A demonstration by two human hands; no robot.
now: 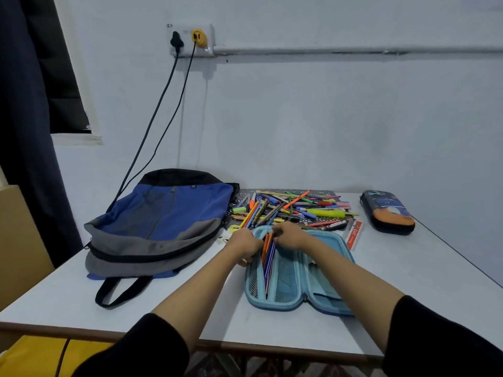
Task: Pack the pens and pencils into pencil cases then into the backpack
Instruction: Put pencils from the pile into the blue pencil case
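Tucking pencils [267,258] into the open pencil case [296,284], the right hand [290,235] pinched their upper ends; the left hand [243,244] had an unclear hold. Light, stiff, slippery shafts warranted a bundled, mid-length grip.

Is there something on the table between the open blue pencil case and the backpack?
Nothing big: only the left hand at the left edge of the pencil case and some tiny items by the backpack. Its zip looks closed.
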